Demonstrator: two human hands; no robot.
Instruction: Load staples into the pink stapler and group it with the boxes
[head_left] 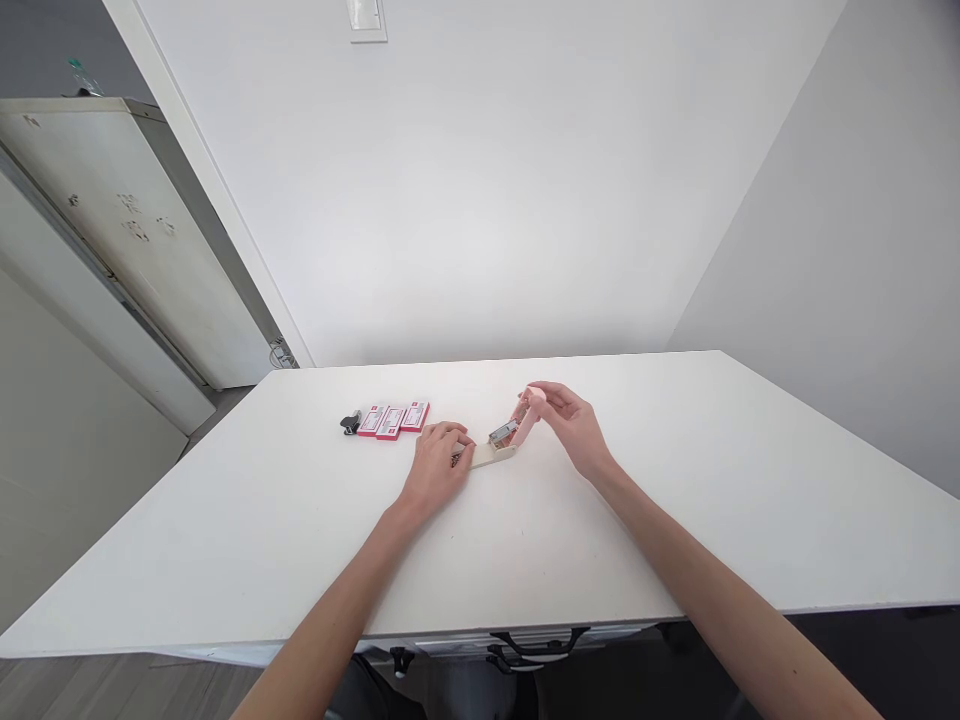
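A pink and cream stapler point(504, 440) lies opened on the white table point(675, 500), its top arm swung up. My right hand point(570, 420) pinches the raised pink top arm near its tip. My left hand point(439, 458) is curled down over the front end of the cream base, fingers closed on it, with what looks like a strip of staples at the fingertips. The metal staple channel shows between the two hands.
Three small pink-edged staple boxes point(393, 419) lie in a row to the left of my left hand, with a black binder clip point(349, 424) at their left end. A white wall rises behind the table; a door stands at the left.
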